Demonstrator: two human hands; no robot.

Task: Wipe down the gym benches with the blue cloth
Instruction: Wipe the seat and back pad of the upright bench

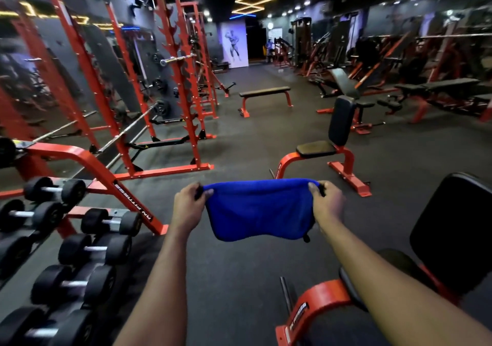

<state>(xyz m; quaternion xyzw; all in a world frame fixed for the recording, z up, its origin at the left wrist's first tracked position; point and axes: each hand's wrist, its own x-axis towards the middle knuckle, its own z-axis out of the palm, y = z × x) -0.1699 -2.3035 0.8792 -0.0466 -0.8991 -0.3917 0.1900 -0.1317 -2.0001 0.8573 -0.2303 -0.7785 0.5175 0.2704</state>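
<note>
The blue cloth [259, 208] hangs stretched in the air in front of me, held by its two upper corners. My left hand [190, 206] pinches the left corner and my right hand [326, 203] pinches the right corner. Just beyond the cloth stands an upright seat bench [339, 122] with a black pad and red frame. Another seat bench with a black backrest [452, 228] is at my lower right, partly behind my right forearm. A flat bench [265, 92] stands farther back in the middle of the floor.
A red dumbbell rack [80, 226] with several black dumbbells fills the lower left. Red squat racks with barbells [165, 85] line the left wall. More benches and machines [436, 87] crowd the right side. Dark rubber floor [239, 143] runs down the middle.
</note>
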